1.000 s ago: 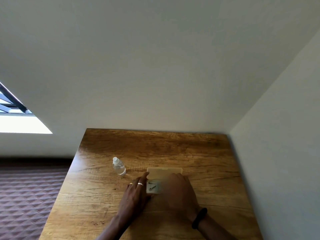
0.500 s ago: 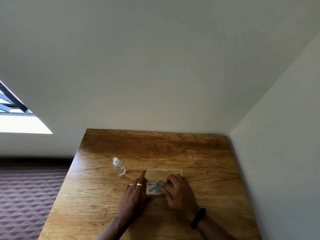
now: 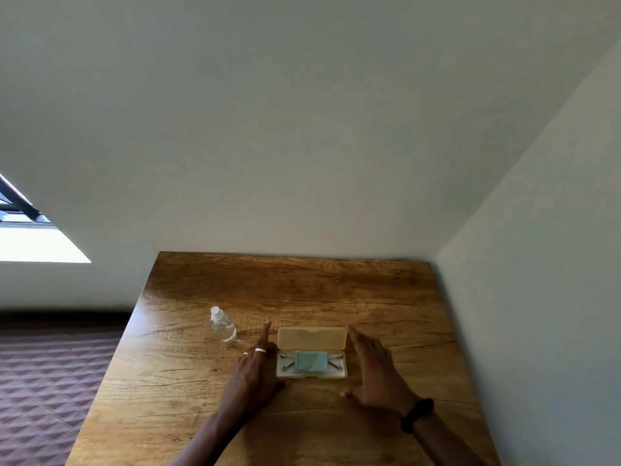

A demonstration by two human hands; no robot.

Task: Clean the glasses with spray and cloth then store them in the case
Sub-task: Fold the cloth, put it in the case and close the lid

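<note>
A pale translucent glasses case (image 3: 312, 338) lies open on the wooden table (image 3: 302, 287), lid tipped back. Inside its tray, folded glasses (image 3: 286, 364) show only as dark arm ends at each side. A folded light-blue cloth (image 3: 311, 361) lies over their middle. My left hand (image 3: 253, 371) rests flat just left of the case, fingers straight, thumb near the tray's front left corner. My right hand (image 3: 374, 371) rests flat just right of the case with fingers spread, holding nothing. A small clear spray bottle (image 3: 222, 325) stands upright left of the hands.
A white wall runs along the table's right edge and another behind its far edge. The table's left edge drops to a dark quilted surface (image 3: 50, 381). A bright window (image 3: 33, 243) is at far left.
My right hand has lifted off the case tray and moved out to the right, uncovering the blue cloth over the glasses. My left hand has stayed beside the case.
</note>
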